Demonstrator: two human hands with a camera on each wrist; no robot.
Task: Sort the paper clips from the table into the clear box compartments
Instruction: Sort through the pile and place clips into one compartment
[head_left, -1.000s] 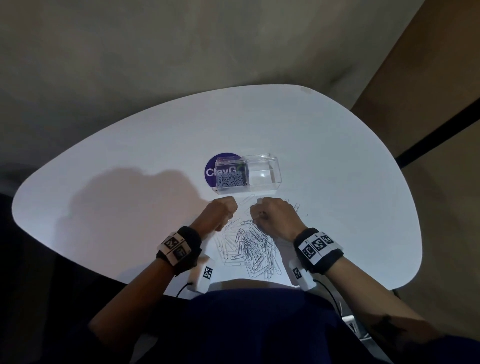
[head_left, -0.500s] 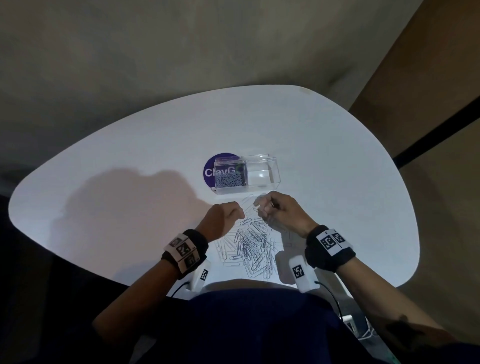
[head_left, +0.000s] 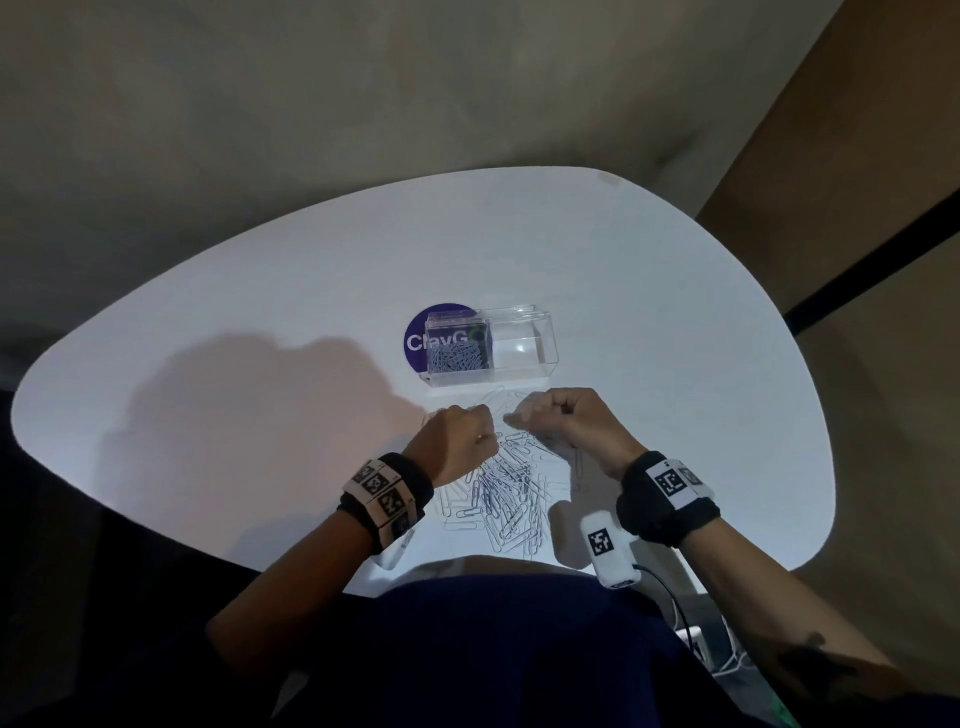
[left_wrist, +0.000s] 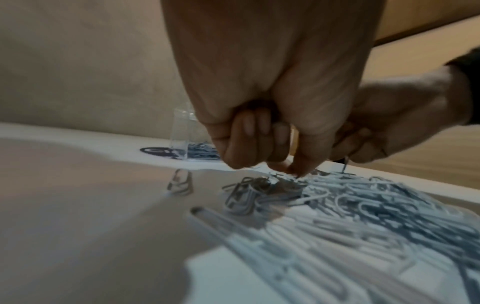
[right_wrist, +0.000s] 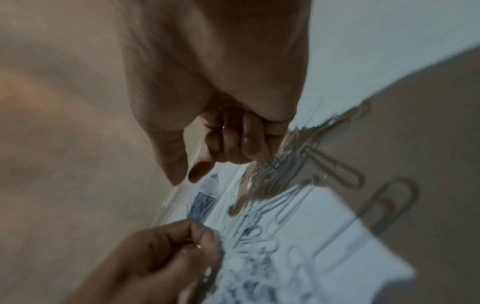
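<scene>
Most of what I see from the head camera is the white table (head_left: 649, 322) under a dim beige wall, with the clear box (head_left: 491, 345) on a purple sticker (head_left: 415, 338), small clips filling its left compartment. Only the wrist views show fingers. My left hand (left_wrist: 262, 107) is curled, fingertips (left_wrist: 298, 168) down on the paper clips (head_left: 511, 493) heaped near the table's front edge — whether they pinch one I cannot tell. My right hand (right_wrist: 221, 92) is curled too, thumb and forefinger slightly apart, other fingers touching clips.
</scene>
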